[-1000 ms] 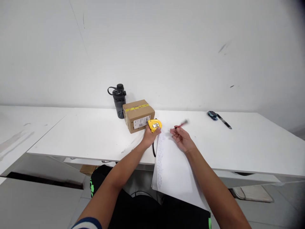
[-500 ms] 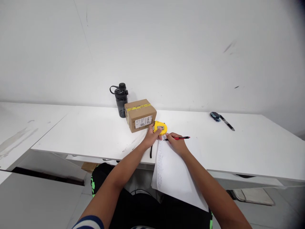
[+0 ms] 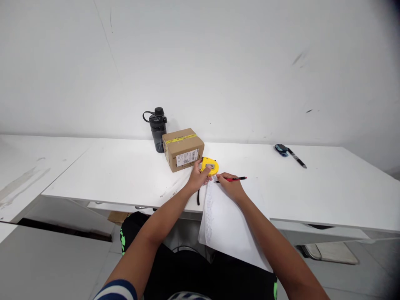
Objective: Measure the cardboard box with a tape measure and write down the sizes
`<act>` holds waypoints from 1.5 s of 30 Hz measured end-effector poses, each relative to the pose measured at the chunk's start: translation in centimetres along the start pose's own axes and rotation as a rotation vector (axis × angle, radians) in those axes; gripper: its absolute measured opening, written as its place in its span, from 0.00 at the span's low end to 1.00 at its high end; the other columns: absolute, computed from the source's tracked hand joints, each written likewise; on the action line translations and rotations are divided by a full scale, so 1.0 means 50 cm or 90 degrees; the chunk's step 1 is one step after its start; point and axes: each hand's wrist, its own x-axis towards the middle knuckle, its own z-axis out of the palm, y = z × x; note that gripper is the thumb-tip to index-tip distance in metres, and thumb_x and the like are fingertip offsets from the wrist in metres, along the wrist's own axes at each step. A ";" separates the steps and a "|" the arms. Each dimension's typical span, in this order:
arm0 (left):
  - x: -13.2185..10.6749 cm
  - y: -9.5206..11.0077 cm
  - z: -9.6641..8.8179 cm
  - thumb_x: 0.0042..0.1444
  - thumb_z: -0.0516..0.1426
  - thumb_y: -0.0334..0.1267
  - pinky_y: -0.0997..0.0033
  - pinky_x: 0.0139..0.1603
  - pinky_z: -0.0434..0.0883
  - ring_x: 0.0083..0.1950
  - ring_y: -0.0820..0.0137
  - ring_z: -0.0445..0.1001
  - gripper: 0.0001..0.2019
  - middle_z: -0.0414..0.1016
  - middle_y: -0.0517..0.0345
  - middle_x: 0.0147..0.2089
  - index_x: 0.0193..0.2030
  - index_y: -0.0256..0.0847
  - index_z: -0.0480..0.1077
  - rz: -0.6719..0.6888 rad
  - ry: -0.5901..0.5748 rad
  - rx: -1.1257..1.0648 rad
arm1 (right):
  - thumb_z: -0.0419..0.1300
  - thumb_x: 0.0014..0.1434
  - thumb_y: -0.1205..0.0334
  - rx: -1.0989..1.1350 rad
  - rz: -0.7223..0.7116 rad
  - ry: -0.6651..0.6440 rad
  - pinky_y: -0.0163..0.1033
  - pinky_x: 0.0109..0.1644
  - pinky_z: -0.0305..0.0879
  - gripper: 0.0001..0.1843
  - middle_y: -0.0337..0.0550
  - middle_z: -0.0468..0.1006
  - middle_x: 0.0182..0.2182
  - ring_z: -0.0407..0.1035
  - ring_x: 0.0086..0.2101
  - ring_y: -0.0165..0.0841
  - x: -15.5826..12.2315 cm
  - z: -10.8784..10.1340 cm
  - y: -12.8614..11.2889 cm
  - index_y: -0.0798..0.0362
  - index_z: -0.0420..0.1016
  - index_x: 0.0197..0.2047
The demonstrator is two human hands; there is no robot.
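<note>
My left hand (image 3: pixel 197 179) is closed around a yellow tape measure (image 3: pixel 213 163), thumb on its front face, just above the top of the paper. A black strap (image 3: pixel 198 197) hangs below that hand. My right hand (image 3: pixel 229 184) grips a red and black pen (image 3: pixel 238 179), its tip at the upper part of the white paper (image 3: pixel 231 225). Handwriting runs down the left side of the sheets, which overhang the table's front edge toward my lap. Right behind the tape measure sits a closed cardboard box (image 3: pixel 184 148) with yellow tape and a white label.
A dark water bottle (image 3: pixel 158 131) stands upright at the box's left. Farther right on the white table (image 3: pixel 328 187) lie a dark blue object (image 3: pixel 281 149) and a black and grey marker-like stick (image 3: pixel 296 158). The wall rises behind the table.
The view has shifted slightly. Both hands keep their holds on the tape measure and the pen, in nearly the same places; the pen has moved very little.
</note>
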 end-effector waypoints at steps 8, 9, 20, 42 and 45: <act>-0.002 -0.001 0.003 0.56 0.61 0.54 0.74 0.27 0.69 0.23 0.75 0.72 0.33 0.76 0.60 0.32 0.60 0.42 0.53 -0.002 0.073 -0.008 | 0.59 0.53 0.44 0.007 0.010 0.008 0.39 0.29 0.57 0.19 0.37 0.67 0.19 0.59 0.24 0.33 -0.002 -0.002 -0.002 0.51 0.70 0.22; -0.003 0.000 0.003 0.55 0.62 0.54 0.74 0.27 0.69 0.22 0.75 0.72 0.33 0.76 0.60 0.32 0.60 0.42 0.53 -0.004 0.066 -0.001 | 0.59 0.53 0.44 0.007 0.008 0.015 0.39 0.30 0.57 0.19 0.37 0.68 0.20 0.60 0.25 0.33 -0.002 -0.002 -0.001 0.51 0.70 0.23; -0.004 -0.010 0.002 0.56 0.62 0.53 0.72 0.31 0.72 0.25 0.75 0.75 0.33 0.77 0.55 0.39 0.62 0.45 0.53 0.032 0.042 0.022 | 0.59 0.53 0.44 0.014 0.009 0.010 0.38 0.28 0.55 0.19 0.36 0.65 0.18 0.58 0.24 0.32 0.000 -0.002 0.001 0.51 0.69 0.22; -0.007 -0.002 0.001 0.61 0.56 0.49 0.77 0.28 0.70 0.26 0.80 0.71 0.30 0.69 0.48 0.60 0.69 0.52 0.54 0.073 0.034 0.030 | 0.59 0.53 0.46 0.018 0.018 0.037 0.38 0.29 0.53 0.19 0.35 0.61 0.19 0.54 0.25 0.31 -0.005 -0.006 -0.003 0.50 0.64 0.21; -0.005 -0.004 0.000 0.62 0.56 0.49 0.78 0.27 0.69 0.26 0.80 0.70 0.30 0.70 0.48 0.58 0.69 0.51 0.54 0.065 0.024 0.036 | 0.59 0.53 0.46 0.018 0.017 0.032 0.38 0.29 0.53 0.19 0.35 0.62 0.19 0.54 0.24 0.30 -0.005 -0.006 -0.003 0.51 0.65 0.21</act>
